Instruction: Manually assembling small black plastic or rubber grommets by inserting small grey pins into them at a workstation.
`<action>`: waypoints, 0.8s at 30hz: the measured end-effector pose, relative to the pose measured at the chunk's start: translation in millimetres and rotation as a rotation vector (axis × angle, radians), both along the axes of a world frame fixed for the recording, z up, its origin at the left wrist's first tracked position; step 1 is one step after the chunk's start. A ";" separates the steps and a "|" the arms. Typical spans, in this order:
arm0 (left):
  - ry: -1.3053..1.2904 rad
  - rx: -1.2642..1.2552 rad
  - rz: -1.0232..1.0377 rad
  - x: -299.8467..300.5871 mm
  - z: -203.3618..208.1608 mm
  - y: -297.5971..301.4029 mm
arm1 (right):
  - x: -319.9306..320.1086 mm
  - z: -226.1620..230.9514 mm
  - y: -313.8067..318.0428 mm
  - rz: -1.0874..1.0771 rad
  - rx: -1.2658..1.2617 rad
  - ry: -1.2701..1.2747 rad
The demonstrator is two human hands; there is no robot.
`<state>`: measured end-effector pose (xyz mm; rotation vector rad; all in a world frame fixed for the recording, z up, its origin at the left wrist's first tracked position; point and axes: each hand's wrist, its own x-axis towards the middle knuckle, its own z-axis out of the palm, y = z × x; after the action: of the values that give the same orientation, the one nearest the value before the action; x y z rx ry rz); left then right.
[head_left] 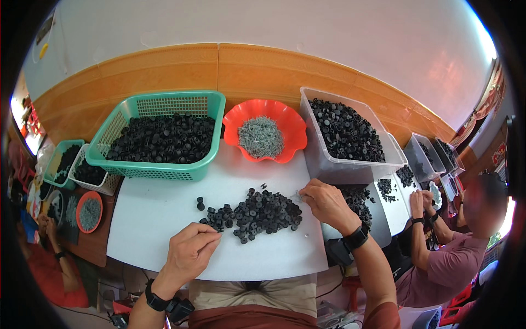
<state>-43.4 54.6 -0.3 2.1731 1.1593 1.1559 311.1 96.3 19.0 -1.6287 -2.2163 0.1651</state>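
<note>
My left hand (pixel 189 252) is closed in a pinch just above the white tabletop (pixel 148 219). Its fingertips are beside the near left end of a pile of small round black plastic parts (pixel 263 214), some with a hole in the middle. What the pinch holds is hidden. My right hand (pixel 329 204) is also pinched, at the far right side of the pile, next to a few thin silvery screws (pixel 285 196). Anything between those fingers is too small to make out. Two loose black parts (pixel 200 204) lie left of the pile.
Along the back stand a green basket (pixel 148 174) of black parts, a red scalloped bowl (pixel 296 131) of silvery screws and a clear plastic bin (pixel 350 170) of black parts. A co-worker (pixel 444 268) sits at right, another (pixel 52 268) at left, with similar containers.
</note>
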 end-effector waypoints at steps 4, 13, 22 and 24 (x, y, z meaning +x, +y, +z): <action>-0.004 -0.003 -0.004 0.0 0.1 -0.1 | 0.6 -0.5 0.5 -0.015 -0.026 -0.013; -0.011 -0.013 -0.016 -1.2 -1.4 -0.1 | 3.9 4.3 -4.3 -0.032 -0.044 0.020; 0.004 -0.013 -0.014 -0.9 -1.6 -0.3 | 12.3 -0.6 -2.7 -0.015 -0.001 0.112; 0.009 -0.007 -0.014 -0.7 -2.4 -0.1 | 11.7 -1.4 -2.2 -0.019 -0.005 0.112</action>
<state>-44.1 54.5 -2.7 2.1796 1.1483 1.1360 322.7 94.1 17.6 -1.6025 -2.1171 0.2505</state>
